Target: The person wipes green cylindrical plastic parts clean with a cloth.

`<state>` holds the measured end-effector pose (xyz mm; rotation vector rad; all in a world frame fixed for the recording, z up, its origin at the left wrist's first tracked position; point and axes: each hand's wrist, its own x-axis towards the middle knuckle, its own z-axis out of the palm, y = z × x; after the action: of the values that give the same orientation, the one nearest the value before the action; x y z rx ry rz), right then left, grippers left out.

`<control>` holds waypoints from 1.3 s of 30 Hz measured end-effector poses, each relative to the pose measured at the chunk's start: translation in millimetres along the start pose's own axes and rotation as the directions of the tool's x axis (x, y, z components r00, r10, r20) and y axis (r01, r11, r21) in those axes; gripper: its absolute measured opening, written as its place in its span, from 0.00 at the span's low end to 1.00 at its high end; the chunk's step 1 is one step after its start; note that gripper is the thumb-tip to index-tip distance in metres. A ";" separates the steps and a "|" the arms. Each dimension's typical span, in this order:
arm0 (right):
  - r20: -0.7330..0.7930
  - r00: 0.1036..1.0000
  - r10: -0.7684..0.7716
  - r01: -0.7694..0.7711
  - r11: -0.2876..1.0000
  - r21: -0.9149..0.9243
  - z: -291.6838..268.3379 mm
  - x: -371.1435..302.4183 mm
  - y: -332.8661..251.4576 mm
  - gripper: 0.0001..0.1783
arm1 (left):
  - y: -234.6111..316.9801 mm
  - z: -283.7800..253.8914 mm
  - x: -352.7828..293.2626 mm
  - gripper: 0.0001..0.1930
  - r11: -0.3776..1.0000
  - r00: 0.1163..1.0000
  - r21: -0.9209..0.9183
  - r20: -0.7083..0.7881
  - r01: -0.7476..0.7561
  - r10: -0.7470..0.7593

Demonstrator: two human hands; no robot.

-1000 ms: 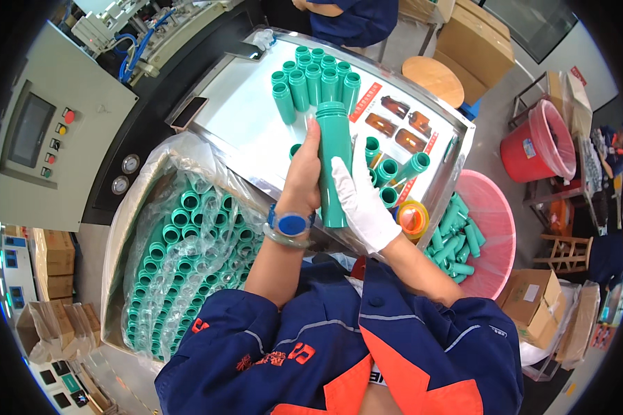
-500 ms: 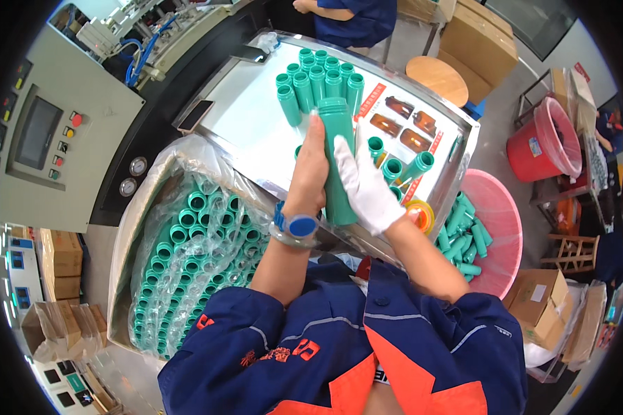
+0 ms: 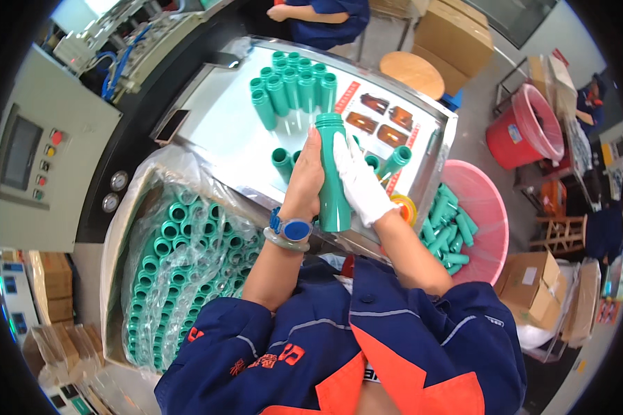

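Observation:
A green plastic bottle [image 3: 333, 181] with a threaded neck and no cap is held between my two palms, its open mouth pointing away from me. My bare left hand [image 3: 307, 173] presses its left side. On its right side lies my right hand [image 3: 358, 181], in a white glove, fingers stretched along the bottle. Beyond them, a cluster of similar green bottles [image 3: 291, 88] stands on the white tabletop [image 3: 214, 117]. Several more stand nearer, such as one green bottle [image 3: 282, 163] left of my hand and a leaning green bottle [image 3: 397, 160] right of my glove, partly hidden by others.
A plastic-lined carton [image 3: 115, 277] full of green bottles sits at my left. To my right is a pink tub [image 3: 497, 221] of loose green bottles. A roll of yellow tape [image 3: 405, 207] lies at the table edge. A control panel [image 3: 31, 162] stands left; a co-worker [image 3: 329, 21] is beyond.
The view has shifted, so the table appears further left. My hands have brought the bottle slightly nearer me and more upright in view, uncovering a standing bottle at the left.

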<state>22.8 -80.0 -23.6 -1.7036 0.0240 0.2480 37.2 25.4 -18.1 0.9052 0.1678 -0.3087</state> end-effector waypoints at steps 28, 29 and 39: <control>0.096 0.817 -0.569 0.374 0.396 -0.839 -27.1 -22.1 32.2 0.34 | -26.1 16.9 2.2 0.30 0.994 0.991 0.094 0.126 -0.049 0.037; 0.032 0.875 -0.484 0.338 0.562 -0.755 -28.3 -19.0 34.4 0.33 | -26.7 17.1 1.3 0.30 0.996 0.993 0.086 0.116 -0.017 0.007; -0.083 0.916 -0.392 0.284 0.782 -0.555 -23.7 -22.1 35.7 0.32 | -20.6 18.2 1.3 0.30 0.998 0.988 0.065 0.152 0.012 -0.021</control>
<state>-0.8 -111.3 -51.5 -2.2468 -0.2303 -0.2124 31.7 -1.2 -22.8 0.9401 0.0245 -0.3989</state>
